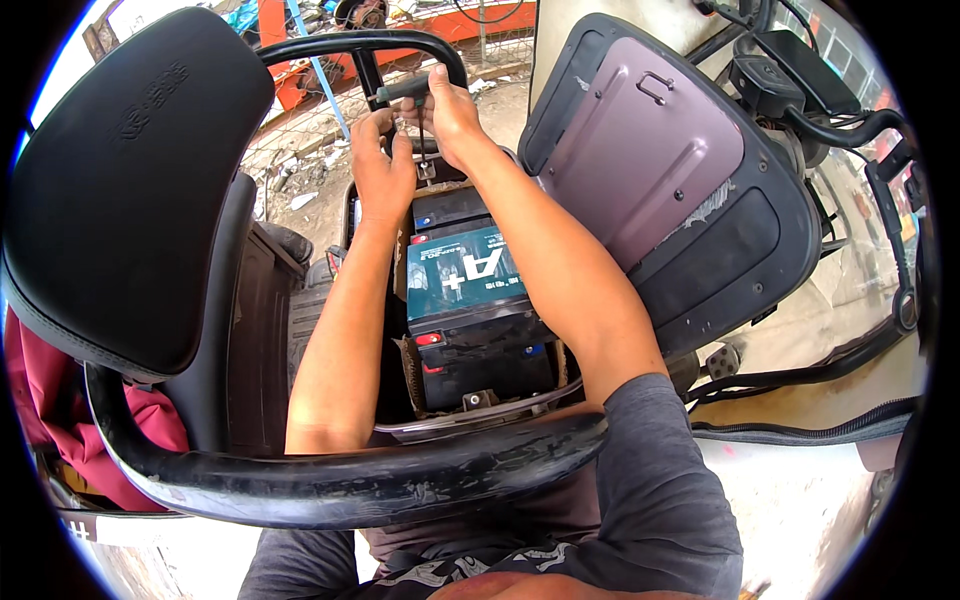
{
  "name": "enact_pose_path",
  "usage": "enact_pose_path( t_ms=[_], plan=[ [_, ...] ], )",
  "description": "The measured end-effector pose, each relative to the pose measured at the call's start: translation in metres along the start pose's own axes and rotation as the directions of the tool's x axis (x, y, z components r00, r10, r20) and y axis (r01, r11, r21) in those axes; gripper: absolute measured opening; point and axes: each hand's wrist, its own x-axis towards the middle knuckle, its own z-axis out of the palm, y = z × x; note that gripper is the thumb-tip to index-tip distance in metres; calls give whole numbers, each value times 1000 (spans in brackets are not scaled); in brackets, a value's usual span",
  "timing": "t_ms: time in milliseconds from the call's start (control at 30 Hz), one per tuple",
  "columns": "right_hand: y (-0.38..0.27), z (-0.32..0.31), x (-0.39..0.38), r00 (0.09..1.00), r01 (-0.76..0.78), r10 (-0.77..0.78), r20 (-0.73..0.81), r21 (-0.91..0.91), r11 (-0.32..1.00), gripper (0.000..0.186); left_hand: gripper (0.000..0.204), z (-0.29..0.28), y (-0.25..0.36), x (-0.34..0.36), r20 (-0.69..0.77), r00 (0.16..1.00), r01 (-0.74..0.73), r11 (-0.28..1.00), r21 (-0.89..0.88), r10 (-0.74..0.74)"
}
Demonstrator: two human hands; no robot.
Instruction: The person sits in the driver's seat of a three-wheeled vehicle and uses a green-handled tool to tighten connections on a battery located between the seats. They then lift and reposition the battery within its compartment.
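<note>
At the far end of a battery compartment, my right hand is closed on a T-handle wrench with a dark grip. Its thin shaft runs down to a metal bracket at the compartment's far edge. Just left of the shaft is my left hand, fingers half curled and thumb apart, with nothing visible in it. Between my forearms sits a teal-topped battery with black sides. Other black batteries lie around it, showing red and blue terminal caps. My right forearm hides part of them.
A raised seat base with a mauve metal panel leans open at the right. Left stands a black padded backrest. A thick black rail crosses in front of me, and another black rail arches beyond my hands. Handlebars are at far right.
</note>
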Motion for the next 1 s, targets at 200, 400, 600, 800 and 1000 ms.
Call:
enact_pose_path(
  t_ms=[200,400,600,800,1000],
  plan=[
    [-1,-2,2,999,-25,28,-41,58,998,59,26,1,-10,-4,-3,1000,12,998,65,-12],
    [-3,-2,0,998,-44,51,-47,128,991,56,24,0,-14,-6,30,998,44,991,125,-48],
    [0,4,2,995,-100,100,3,137,986,49,25,0,-17,-8,103,987,111,986,123,-124],
    [0,8,3,996,-87,89,-10,125,988,49,34,2,-8,-6,23,995,94,996,-3,-94],
    [0,9,-2,999,-25,23,47,52,998,43,34,0,23,-3,-29,999,-37,999,-40,36]
  ],
)
